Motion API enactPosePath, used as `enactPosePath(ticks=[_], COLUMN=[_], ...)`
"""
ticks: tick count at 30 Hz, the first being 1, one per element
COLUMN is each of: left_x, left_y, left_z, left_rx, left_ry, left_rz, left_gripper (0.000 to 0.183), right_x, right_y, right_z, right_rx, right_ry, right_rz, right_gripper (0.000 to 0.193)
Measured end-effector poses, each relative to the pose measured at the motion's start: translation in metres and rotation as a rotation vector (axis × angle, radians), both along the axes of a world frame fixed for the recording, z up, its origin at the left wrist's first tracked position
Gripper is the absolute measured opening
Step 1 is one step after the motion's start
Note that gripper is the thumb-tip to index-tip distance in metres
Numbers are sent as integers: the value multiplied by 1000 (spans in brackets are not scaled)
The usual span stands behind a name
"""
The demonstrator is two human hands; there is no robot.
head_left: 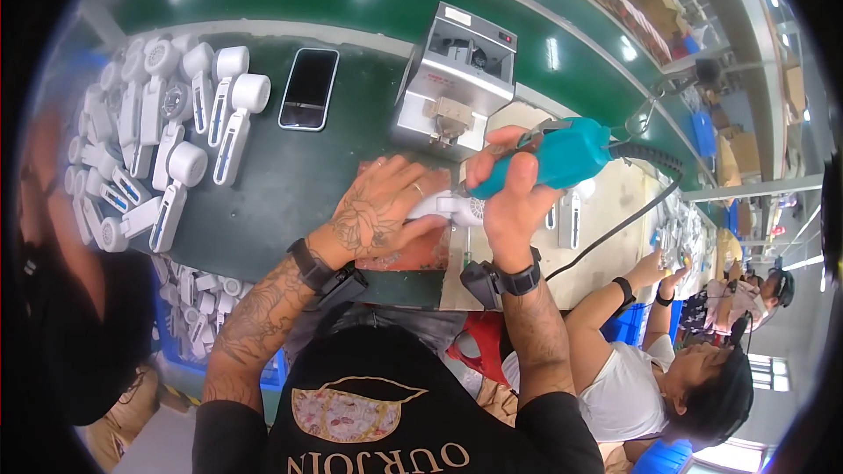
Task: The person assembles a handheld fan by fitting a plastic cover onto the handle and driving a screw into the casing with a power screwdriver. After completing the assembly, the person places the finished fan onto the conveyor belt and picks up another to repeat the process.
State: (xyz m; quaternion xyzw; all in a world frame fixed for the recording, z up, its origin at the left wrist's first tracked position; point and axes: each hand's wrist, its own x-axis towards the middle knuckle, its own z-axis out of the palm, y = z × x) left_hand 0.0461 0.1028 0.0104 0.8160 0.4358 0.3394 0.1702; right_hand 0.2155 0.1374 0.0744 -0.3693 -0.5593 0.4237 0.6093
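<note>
My left hand (373,211) is closed on a small white handheld fan (446,205), lying sideways over a worn reddish pad (408,256). The fan's round grilled head is toward my right hand (507,211). That hand is wrapped round a teal electric screwdriver (566,155), whose body slants up to the right. Its tip is close to the fan, but my fingers hide whether it touches. A grey metal box-shaped machine (457,79), probably a screw feeder, stands just beyond my hands.
A heap of white handheld fans (158,123) covers the table's left side, beside a phone (308,90). More fans fill a blue crate (272,370) below the edge. The screwdriver's black cord (674,177) loops at right. A co-worker (628,382) sits on the right; another person is at left.
</note>
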Motion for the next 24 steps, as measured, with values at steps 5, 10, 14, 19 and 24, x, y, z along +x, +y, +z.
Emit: enactPosePath(ticks=[5,10,14,19,24], left_x=[1,1,3,2,1], left_y=[0,0,0,0,1], left_z=[2,3,3,4,3], left_rx=[-36,-41,-24,-39,-36], left_ry=[10,7,29,54,36], left_rz=[-15,-18,0,5,7], left_gripper=[47,45,44,45,45], right_x=[3,4,4,1,-1], right_y=[0,1,2,3,15], right_z=[-6,-17,-18,-18,0], right_rx=[1,-43,-39,-94,-34], right_ry=[13,28,33,72,-11], right_rz=[47,130,130,127,92], right_gripper=[65,55,49,48,48])
